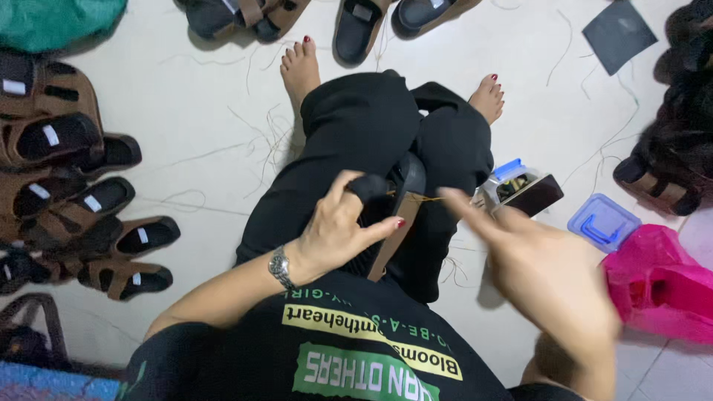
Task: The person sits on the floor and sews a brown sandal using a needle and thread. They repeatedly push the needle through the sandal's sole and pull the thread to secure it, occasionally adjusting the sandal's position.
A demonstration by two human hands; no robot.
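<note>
Even, soft indoor light from above; white floor (186, 96) bright, no glare. Shadows faint, short, under sandals (111, 245) near floor's left edge. Right hand (546, 275) smeared by motion blur; left hand (338, 226) fairly sharp. Black trousers (371, 126) lose detail. Slight wide-angle stretch at corners.

Brown sandals (67, 193) (many), blue lid (603, 221), pink bag (657, 286).

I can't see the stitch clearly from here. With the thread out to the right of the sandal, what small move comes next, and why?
Probably draw the right hand further out to tighten the thread. It runs from the sandal, which the left hand steadies on the lap, toward the raised, motion-blurred right fingers.
</note>
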